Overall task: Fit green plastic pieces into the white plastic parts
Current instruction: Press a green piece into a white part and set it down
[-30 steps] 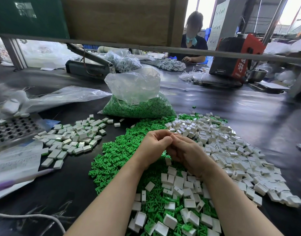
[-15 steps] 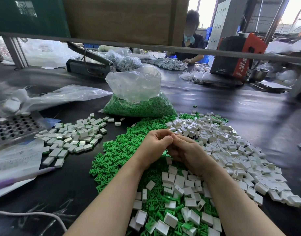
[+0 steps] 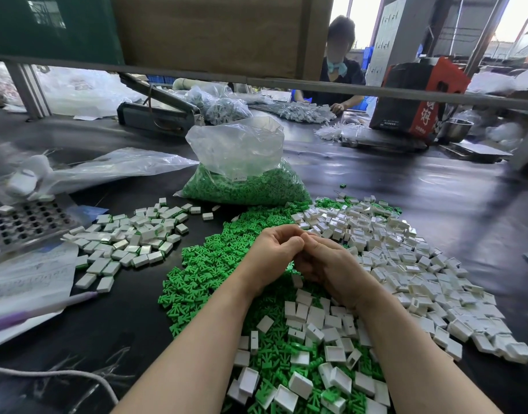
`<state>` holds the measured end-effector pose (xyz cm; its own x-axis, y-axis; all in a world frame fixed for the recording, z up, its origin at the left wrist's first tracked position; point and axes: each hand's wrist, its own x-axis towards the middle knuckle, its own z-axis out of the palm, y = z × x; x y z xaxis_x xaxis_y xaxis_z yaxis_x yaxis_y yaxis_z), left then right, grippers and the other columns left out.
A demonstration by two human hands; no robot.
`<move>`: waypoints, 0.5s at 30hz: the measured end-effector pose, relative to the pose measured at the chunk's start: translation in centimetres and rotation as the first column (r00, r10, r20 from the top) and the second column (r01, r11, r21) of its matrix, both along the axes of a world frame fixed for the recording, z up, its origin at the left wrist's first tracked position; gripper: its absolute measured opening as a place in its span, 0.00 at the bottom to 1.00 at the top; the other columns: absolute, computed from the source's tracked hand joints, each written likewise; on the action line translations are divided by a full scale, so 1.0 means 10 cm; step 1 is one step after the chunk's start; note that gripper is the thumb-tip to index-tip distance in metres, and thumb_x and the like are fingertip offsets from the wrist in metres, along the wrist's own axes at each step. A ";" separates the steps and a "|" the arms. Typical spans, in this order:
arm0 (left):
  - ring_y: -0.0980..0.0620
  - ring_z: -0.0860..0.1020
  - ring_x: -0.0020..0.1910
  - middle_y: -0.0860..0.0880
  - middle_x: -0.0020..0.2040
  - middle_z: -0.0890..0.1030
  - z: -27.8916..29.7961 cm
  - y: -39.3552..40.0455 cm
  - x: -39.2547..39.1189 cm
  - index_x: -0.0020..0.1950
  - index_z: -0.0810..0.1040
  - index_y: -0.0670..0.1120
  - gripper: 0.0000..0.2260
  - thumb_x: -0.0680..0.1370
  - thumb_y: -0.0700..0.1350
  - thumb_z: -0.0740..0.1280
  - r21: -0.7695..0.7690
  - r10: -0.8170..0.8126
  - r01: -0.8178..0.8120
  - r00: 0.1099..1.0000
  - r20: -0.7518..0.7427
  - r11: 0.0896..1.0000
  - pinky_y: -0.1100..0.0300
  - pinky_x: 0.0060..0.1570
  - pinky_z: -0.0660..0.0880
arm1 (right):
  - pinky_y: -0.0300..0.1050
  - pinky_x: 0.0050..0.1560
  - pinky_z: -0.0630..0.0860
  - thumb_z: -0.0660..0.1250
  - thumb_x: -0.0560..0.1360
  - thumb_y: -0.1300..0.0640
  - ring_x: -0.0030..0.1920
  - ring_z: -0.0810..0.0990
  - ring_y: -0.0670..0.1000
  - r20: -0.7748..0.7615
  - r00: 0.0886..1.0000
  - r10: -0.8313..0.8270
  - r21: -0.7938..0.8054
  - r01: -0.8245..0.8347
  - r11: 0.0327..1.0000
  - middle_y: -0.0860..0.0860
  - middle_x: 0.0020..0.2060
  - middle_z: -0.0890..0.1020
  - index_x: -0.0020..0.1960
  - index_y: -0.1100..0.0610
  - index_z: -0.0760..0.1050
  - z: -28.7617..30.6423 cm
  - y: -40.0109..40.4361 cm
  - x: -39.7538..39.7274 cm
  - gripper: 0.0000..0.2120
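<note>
Both hands meet fingertip to fingertip above the heaps, the left hand (image 3: 271,252) and right hand (image 3: 325,264) curled inward; whatever they pinch is hidden. Loose green pieces (image 3: 203,264) lie just left, nearest the left hand; empty white parts (image 3: 391,243) spread right. Finished ones (image 3: 128,243) sit far left on the tabletop (image 3: 436,189).

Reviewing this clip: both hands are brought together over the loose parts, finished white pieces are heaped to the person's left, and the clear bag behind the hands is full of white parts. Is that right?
Not quite. The head view shows the clear bag holds green pieces, not white parts. The rest stands: the left hand and right hand meet over the loose parts, with the finished white pieces heaped to the person's left.
</note>
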<state>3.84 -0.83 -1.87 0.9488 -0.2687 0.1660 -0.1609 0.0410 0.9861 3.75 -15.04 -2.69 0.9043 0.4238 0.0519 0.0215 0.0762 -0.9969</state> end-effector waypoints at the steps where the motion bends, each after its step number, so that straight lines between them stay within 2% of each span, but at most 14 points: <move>1: 0.50 0.81 0.37 0.47 0.38 0.83 0.01 0.01 0.00 0.49 0.82 0.40 0.10 0.76 0.36 0.61 0.009 -0.013 0.013 1.000 -0.001 1.000 0.59 0.42 0.80 | 0.42 0.33 0.59 0.58 0.80 0.49 0.32 0.64 0.46 0.001 1.000 -0.007 -0.004 0.007 1.000 0.49 0.31 0.69 0.59 0.66 0.73 0.00 0.00 0.00 0.21; 4: 0.48 0.81 0.36 0.44 0.39 0.83 0.03 0.03 0.02 0.55 0.80 0.37 0.11 0.81 0.34 0.58 0.051 -0.057 0.056 0.998 0.013 0.997 0.58 0.43 0.80 | 0.43 0.33 0.58 0.59 0.79 0.45 0.32 0.64 0.47 -0.008 1.000 -0.018 0.032 0.018 0.999 0.50 0.32 0.68 0.62 0.67 0.72 0.00 0.01 0.01 0.25; 9: 0.58 0.81 0.43 0.55 0.41 0.83 0.06 0.10 0.02 0.51 0.80 0.46 0.08 0.81 0.37 0.62 0.030 -0.135 0.135 0.991 0.017 0.990 0.64 0.49 0.78 | 0.39 0.33 0.62 0.58 0.78 0.43 0.33 0.66 0.46 -0.116 0.990 0.077 0.207 -0.052 0.977 0.51 0.33 0.69 0.57 0.60 0.75 0.02 -0.03 0.02 0.21; 12: 0.58 0.81 0.46 0.54 0.44 0.83 0.07 0.13 0.03 0.52 0.80 0.47 0.08 0.81 0.37 0.63 0.071 -0.154 0.151 0.987 0.042 0.986 0.64 0.51 0.77 | 0.37 0.33 0.64 0.57 0.78 0.43 0.33 0.66 0.45 -0.140 0.982 0.126 0.240 -0.090 0.967 0.49 0.34 0.70 0.56 0.58 0.75 0.04 -0.04 0.02 0.20; 15: 0.58 0.82 0.46 0.56 0.42 0.84 0.08 0.14 0.02 0.52 0.80 0.47 0.08 0.81 0.35 0.63 0.092 -0.148 0.144 0.988 0.047 0.985 0.64 0.49 0.77 | 0.38 0.33 0.63 0.58 0.76 0.39 0.33 0.65 0.45 -0.159 0.977 0.145 0.226 -0.106 0.968 0.50 0.34 0.68 0.55 0.58 0.74 0.04 -0.04 0.02 0.22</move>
